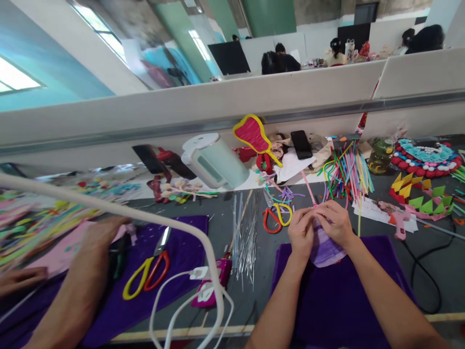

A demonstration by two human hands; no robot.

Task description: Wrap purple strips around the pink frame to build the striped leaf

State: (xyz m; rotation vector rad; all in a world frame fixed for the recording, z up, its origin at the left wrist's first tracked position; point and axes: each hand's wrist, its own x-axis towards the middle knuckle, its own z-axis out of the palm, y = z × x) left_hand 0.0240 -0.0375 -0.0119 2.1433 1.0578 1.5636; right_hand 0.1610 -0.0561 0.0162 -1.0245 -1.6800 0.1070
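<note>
Purple cloth [337, 295]: nearest, spread on the grey table [428, 261] under both forearms.

Left hand [301, 231]: fingers curled, pinching the upper left edge of the purple piece [325, 249].

Right hand [336, 222]: fingers curled, pinching the piece's upper right edge and the near end of a pink stem [309, 190]. The two hands touch at the fingertips.

Purple piece: rounded, pale purple, held just above the far edge of the cloth, between and below the hands.

Pink stem: thin, running away from the hands toward the far side of the table.

Small scissors [278, 216]: red and yellow handles, flat on the table just left of the left hand.

Wire bundle [247, 237]: silver, straight, lying left of the small scissors.

Glue gun [399, 224]: pink, to the right of the hands, black cord trailing toward the near edge.

Co-worker's arm [78, 286]: at the left, over a second purple cloth [178, 242]; large scissors [148, 269] lie beside it.

White cable [203, 286]: crossing the near left.

Stem pile [347, 169]: many colours, beyond the hands.

Jug [214, 162]: pale green, on its side, far left of centre.

Phone [301, 144]: black, by the divider [218, 104].

Flower wreath [425, 157]: red, blue and white, far right.
</note>
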